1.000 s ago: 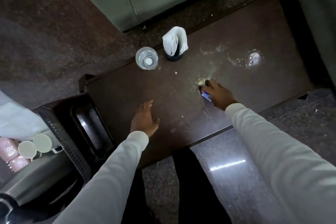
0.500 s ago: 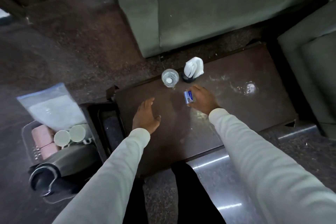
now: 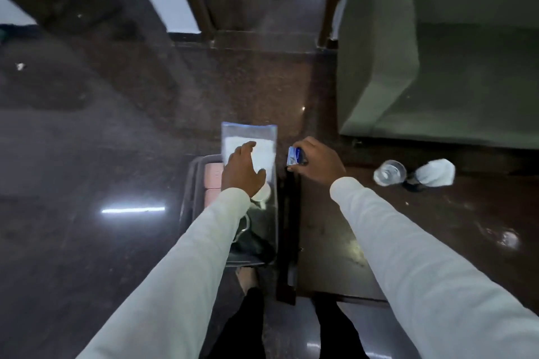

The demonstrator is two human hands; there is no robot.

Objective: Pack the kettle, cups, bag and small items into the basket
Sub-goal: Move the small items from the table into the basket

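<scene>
Kettle (image 3: 253, 239) and cups (image 3: 261, 192) sit low in the basket (image 3: 189, 183), left hand (image 3: 243, 172) spread flat on the clear bag (image 3: 262, 140), right hand (image 3: 316, 165) pinching a small blue packet (image 3: 294, 155) that's just short of the rim, so it might drop onto the floor.

kettle (image 3: 256, 242) mostly hidden (perhaps under sleeve (image 3: 204, 242))

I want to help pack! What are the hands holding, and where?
Right hand pinches the small blue packet by its near edge. Left hand lies on the bag, holding nothing.
</scene>
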